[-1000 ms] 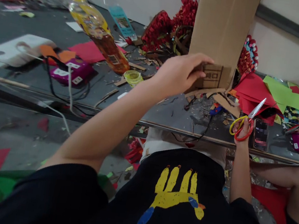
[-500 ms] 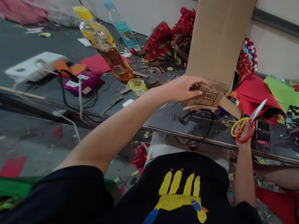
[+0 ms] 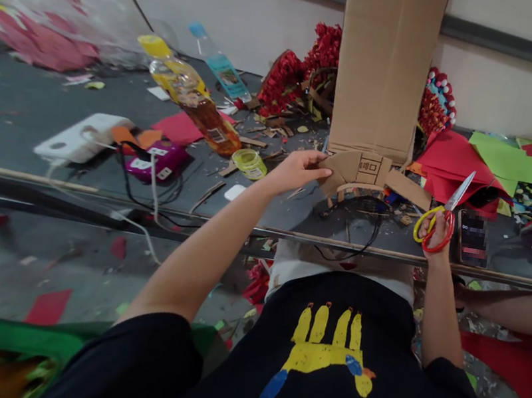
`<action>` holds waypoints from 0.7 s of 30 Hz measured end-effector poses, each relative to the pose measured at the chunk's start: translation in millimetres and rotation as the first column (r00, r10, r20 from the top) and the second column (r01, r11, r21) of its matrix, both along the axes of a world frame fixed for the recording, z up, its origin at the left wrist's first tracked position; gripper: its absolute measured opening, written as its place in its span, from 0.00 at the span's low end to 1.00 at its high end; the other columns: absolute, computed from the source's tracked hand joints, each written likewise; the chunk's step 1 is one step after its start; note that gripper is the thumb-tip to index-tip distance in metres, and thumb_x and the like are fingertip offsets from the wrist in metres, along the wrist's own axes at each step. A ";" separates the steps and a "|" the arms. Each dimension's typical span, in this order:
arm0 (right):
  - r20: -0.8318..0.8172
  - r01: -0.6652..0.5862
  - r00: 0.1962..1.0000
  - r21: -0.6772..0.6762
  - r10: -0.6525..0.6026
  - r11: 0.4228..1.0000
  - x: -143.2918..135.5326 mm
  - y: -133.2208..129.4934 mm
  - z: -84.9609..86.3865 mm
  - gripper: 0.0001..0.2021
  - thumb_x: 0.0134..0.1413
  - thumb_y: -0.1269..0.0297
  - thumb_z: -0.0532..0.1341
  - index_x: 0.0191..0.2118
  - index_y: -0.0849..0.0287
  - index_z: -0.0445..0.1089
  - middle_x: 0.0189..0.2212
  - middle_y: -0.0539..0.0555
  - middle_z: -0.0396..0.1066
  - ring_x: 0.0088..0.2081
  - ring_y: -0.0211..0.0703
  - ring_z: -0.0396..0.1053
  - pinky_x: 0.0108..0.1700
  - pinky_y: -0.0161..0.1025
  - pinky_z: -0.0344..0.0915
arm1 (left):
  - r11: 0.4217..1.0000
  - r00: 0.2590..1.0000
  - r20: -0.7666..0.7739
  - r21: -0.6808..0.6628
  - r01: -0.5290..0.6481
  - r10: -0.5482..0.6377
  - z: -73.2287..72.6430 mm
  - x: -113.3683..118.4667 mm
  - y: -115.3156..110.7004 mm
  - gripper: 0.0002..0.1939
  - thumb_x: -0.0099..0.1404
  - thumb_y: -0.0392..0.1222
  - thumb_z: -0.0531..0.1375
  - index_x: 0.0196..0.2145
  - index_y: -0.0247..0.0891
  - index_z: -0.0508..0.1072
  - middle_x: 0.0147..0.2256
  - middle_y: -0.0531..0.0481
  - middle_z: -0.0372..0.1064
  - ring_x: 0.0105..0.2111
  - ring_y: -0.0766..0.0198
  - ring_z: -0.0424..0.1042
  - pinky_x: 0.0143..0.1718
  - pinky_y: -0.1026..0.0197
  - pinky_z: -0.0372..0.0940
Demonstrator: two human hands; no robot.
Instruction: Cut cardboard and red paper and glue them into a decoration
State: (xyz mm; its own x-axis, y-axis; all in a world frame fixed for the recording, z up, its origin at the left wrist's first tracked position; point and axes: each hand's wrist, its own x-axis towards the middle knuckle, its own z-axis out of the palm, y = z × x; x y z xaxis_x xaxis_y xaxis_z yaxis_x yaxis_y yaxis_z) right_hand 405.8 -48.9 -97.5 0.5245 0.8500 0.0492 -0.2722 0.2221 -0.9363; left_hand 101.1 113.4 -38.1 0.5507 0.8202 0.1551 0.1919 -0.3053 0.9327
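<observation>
My left hand (image 3: pixel 307 170) pinches the left end of a curved cardboard piece (image 3: pixel 346 169) with printed characters. That piece lies at the foot of a tall cardboard sheet (image 3: pixel 388 64) standing against the wall. In my right hand (image 3: pixel 436 233) are scissors (image 3: pixel 460 191) with one yellow and one red handle, blades pointing up and away, slightly apart. Cardboard scraps (image 3: pixel 408 188) lie between the curved piece and the scissors. A phone (image 3: pixel 472 238) rests just right of my right hand.
Left on the table are a yellow-capped bottle (image 3: pixel 191 96), a blue-capped bottle (image 3: pixel 223 68), a small jar (image 3: pixel 250 163), a white power strip (image 3: pixel 81 137) and a purple one (image 3: pixel 161 161). Red paper (image 3: pixel 458 165) lies at right. Another person's arm (image 3: pixel 506 307) shows lower right.
My left hand has moved left and taken hold of the curved cardboard's end, which now lies more exposed. My right hand keeps the scissors. The view has shifted slightly left.
</observation>
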 end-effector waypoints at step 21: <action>-0.013 0.007 1.000 0.003 -0.007 1.000 -0.8 -1.6 0.7 0.26 0.37 0.39 0.67 0.25 0.58 0.62 0.13 0.41 0.59 0.12 0.26 0.53 0.12 0.26 0.52 | 0.942 0.895 0.293 -0.123 -0.313 0.336 -30.3 20.4 -28.1 0.27 0.41 0.55 0.70 0.35 0.34 0.76 0.37 0.45 0.77 0.38 0.56 0.73 0.42 0.55 0.68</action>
